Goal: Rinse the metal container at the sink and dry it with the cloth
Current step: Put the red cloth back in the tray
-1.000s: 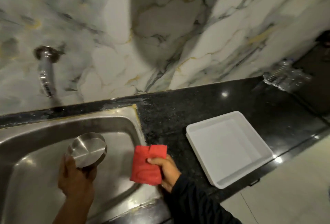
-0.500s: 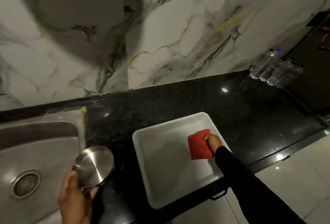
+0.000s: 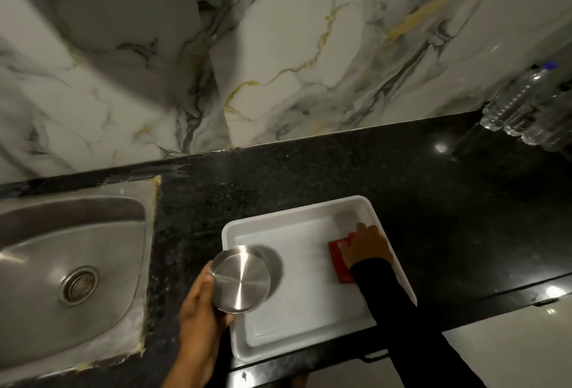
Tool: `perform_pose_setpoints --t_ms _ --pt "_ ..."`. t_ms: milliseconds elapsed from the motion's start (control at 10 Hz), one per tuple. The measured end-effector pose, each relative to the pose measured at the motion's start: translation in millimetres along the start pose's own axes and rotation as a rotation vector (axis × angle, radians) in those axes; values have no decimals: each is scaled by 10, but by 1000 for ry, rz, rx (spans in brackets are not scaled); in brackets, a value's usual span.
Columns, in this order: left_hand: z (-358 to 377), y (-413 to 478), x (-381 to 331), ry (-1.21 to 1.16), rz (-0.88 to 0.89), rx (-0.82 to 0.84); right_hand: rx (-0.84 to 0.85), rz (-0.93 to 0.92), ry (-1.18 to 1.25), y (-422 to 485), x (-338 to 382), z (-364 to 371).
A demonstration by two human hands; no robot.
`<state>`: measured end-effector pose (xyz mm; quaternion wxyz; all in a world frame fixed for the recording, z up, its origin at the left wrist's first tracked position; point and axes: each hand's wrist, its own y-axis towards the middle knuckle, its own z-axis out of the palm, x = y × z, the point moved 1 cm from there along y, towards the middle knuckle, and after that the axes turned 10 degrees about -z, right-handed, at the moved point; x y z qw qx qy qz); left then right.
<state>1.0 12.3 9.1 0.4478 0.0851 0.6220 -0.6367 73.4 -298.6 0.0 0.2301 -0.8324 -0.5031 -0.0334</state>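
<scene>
My left hand (image 3: 201, 310) grips a round metal container (image 3: 240, 279), its shiny flat bottom turned up toward me, held over the left edge of a white tray (image 3: 309, 319). My right hand (image 3: 366, 248) lies flat on a red cloth (image 3: 339, 260), which rests inside the tray at its right side. The hand covers most of the cloth. The steel sink (image 3: 71, 270) with its drain is to the left, apart from both hands.
The tray sits on a black granite counter (image 3: 309, 171) near its front edge. Several clear plastic bottles (image 3: 526, 109) stand at the back right against the marble wall. Pale floor shows at the lower right.
The left hand has carried the metal container from over the sink rightward to above the tray. The right hand moved the red cloth from the sink's edge into the tray and pressed it down.
</scene>
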Motion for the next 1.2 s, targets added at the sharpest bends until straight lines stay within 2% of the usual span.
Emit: perform_pose_setpoints --t_ms 100,200,300,500,600,800,1000,1100,1200 --pt "236 26 105 54 -35 1 151 -114 701 -274 235 266" --pt "400 90 207 92 -39 -9 382 -7 1069 -464 402 437" --pt "595 214 349 170 -21 -42 305 9 1125 -465 397 635" --pt "791 370 536 278 17 -50 143 -35 997 -374 270 788" --pt "867 461 551 373 -15 -108 107 -12 934 -308 280 844" --pt "851 558 567 422 -103 -151 116 -64 906 -263 348 914" --pt "838 636 572 453 -88 -159 146 -87 814 -201 370 1007" --pt "821 623 561 496 -86 -172 172 -112 601 -271 427 987" --pt "836 626 533 511 -86 -167 129 -145 425 -352 485 905"
